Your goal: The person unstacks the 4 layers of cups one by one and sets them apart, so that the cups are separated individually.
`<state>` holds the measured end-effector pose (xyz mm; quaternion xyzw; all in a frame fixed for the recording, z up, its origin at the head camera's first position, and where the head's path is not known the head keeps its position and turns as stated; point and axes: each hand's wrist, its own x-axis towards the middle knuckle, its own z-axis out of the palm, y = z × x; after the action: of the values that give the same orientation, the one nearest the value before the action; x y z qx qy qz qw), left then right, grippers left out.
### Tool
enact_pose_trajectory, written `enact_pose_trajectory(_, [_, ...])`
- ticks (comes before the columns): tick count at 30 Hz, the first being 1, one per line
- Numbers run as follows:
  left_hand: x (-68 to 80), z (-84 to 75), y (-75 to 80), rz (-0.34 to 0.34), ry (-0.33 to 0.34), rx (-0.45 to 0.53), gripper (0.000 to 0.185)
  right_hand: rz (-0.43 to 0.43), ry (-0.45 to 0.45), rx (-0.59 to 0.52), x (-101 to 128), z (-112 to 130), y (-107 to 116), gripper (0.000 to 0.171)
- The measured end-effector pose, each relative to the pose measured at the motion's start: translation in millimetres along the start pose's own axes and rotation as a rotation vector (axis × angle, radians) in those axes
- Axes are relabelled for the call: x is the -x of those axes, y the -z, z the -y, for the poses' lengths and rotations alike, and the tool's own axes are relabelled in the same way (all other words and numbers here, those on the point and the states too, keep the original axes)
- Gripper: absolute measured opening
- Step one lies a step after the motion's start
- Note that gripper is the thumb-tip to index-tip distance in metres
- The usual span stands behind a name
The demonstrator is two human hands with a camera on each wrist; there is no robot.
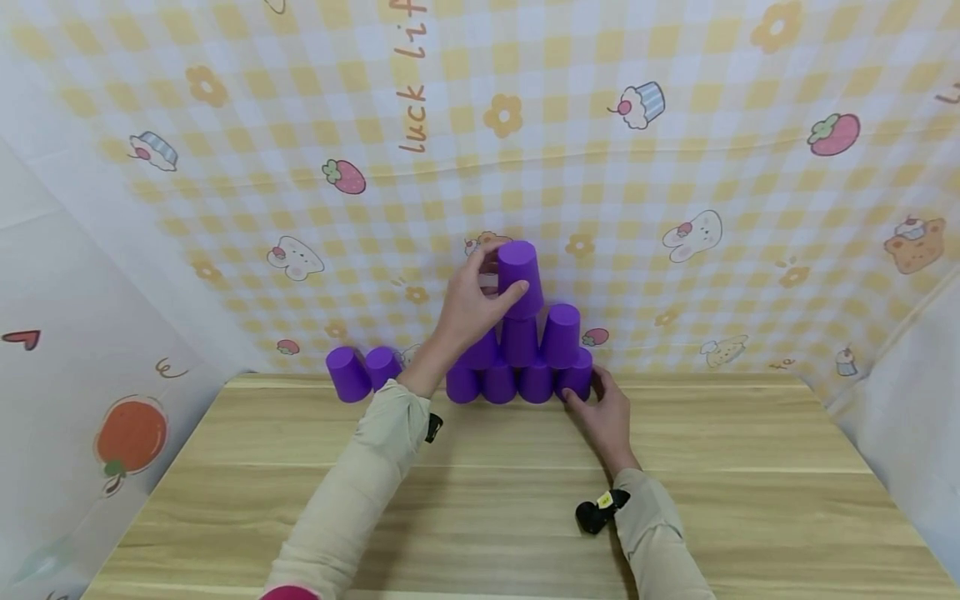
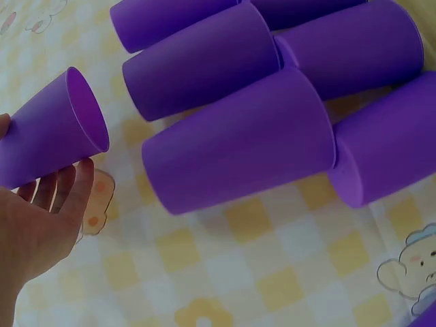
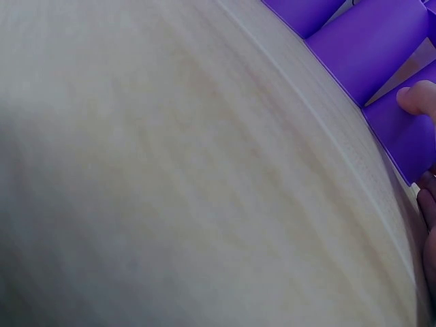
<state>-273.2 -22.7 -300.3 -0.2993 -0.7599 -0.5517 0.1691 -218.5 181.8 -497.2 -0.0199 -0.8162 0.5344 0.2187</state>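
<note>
Purple cups (image 1: 536,382) stand upside down in a pyramid at the back of the wooden table (image 1: 495,500). My left hand (image 1: 495,279) grips one more purple cup (image 1: 519,275) mouth down just above the pyramid's second row (image 1: 561,333). The left wrist view shows this held cup (image 2: 54,139) in my left hand (image 2: 34,231), beside the stacked cups (image 2: 238,143). My right hand (image 1: 585,390) holds the bottom right cup (image 1: 577,375) between thumb and fingers. In the right wrist view a fingertip (image 3: 415,99) lies on that cup (image 3: 402,133).
Two loose purple cups (image 1: 347,373) (image 1: 382,365) stand upside down left of the pyramid. A checked yellow cloth (image 1: 675,167) hangs close behind the cups, and white walls close in both sides of the table. Bare tabletop (image 3: 170,170) lies in front.
</note>
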Motion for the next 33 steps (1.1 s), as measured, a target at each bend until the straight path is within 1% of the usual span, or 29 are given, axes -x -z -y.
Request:
enact_pose_trajectory(4, [2.0,-2.2,7.8,-0.008,0.01,-0.014,0.054,0.007,-0.004,0.005,1,0,1,0.056])
enact_pose_trajectory(7, [3.5,-5.0,14.0,-0.013,0.034,-0.011,0.055,0.009,-0.006,0.003,1,-1,1,0.056])
enact_pose_trajectory(9, [5.6,-13.6,18.2,-0.013,0.055,0.005,0.053,0.007,-0.003,0.002,1,-1,1,0.057])
enact_pose_trajectory(14, [12.0,-33.4,26.6,-0.024,0.064,0.021,0.05,0.002,0.0,0.001,0,-3,1,0.057])
enact_pose_trajectory(20, [14.7,-30.5,34.8,-0.035,0.059,-0.007,0.05,-0.001,0.003,-0.002,0,-3,1,0.057])
enact_pose_trajectory(25, [17.9,-27.9,43.5,-0.057,0.051,-0.018,0.049,0.004,0.003,0.004,1,-3,1,0.058])
enact_pose_trajectory(28, [18.5,-19.8,49.8,-0.065,0.046,-0.025,0.049,0.003,0.004,0.008,1,-3,1,0.058])
enact_pose_trajectory(33, [19.5,1.9,61.6,-0.086,0.032,-0.076,0.05,0.001,0.008,0.007,0,-3,0,0.057])
